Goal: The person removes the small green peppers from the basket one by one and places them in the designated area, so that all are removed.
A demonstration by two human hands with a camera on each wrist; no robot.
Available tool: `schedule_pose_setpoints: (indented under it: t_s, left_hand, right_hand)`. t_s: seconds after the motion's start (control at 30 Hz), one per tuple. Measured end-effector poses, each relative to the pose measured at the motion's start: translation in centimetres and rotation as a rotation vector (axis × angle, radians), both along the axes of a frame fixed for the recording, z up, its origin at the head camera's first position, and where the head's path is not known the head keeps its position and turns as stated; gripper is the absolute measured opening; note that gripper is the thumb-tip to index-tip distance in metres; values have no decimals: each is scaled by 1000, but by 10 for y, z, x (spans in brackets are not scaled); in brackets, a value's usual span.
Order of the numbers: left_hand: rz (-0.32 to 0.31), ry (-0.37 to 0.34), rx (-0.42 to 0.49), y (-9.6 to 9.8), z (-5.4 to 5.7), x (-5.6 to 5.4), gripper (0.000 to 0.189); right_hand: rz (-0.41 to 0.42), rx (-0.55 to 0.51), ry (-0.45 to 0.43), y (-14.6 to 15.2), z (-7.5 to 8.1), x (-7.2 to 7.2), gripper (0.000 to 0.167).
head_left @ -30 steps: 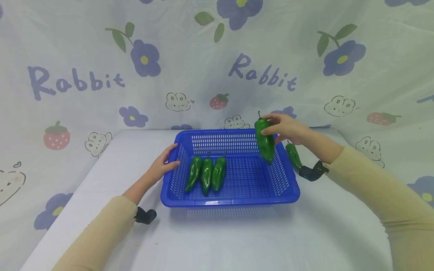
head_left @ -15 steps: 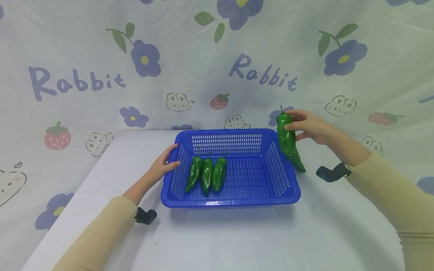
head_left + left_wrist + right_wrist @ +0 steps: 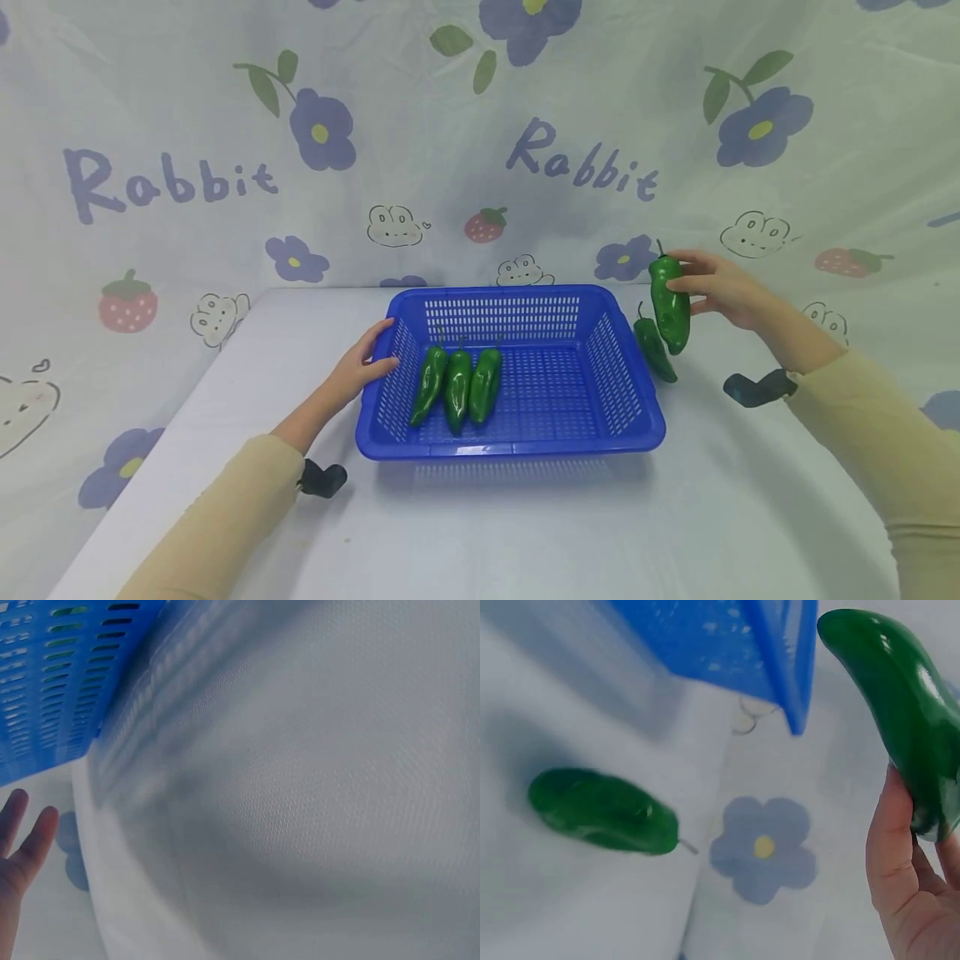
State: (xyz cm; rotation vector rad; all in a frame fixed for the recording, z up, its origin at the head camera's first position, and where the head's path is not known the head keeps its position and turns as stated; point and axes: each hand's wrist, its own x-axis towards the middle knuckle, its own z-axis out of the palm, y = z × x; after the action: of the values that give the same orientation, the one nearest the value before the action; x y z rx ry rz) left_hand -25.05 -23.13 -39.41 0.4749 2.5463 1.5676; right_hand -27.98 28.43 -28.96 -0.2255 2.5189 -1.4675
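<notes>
In the head view my right hand (image 3: 723,287) holds a green pepper (image 3: 670,304) upright, stem up, just beyond the right side of a blue plastic basket (image 3: 517,447). My thumb and fingers pinch the pepper from the right; the right wrist view shows this pepper (image 3: 904,697) at the upper right. Another green pepper (image 3: 654,348) lies on the table against the basket's right side, partly behind the held one. Three green peppers (image 3: 457,390) lie side by side in the basket's left half. My left hand (image 3: 352,367) grips the basket's left rim, thumb over the edge.
The basket stands on a white-covered table (image 3: 480,533). Behind it hangs a pale cloth (image 3: 420,100) printed with flowers, rabbits and lettering. A dark wrist-worn device (image 3: 322,479) sits below my left sleeve, and a similar device (image 3: 757,389) below the right.
My right hand has carried the held pepper rightward, from over the basket's right side to outside it. The pepper lying on the table now shows more. My left hand and the basket have stayed put.
</notes>
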Motion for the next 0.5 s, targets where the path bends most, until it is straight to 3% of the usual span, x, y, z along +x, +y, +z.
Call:
schedule_pose_setpoints:
  t_s: [0.5]
  left_hand:
    - [0,2,13,1,1,1,70]
  right_hand:
    - [-42,42,7,32,-41,-11,72]
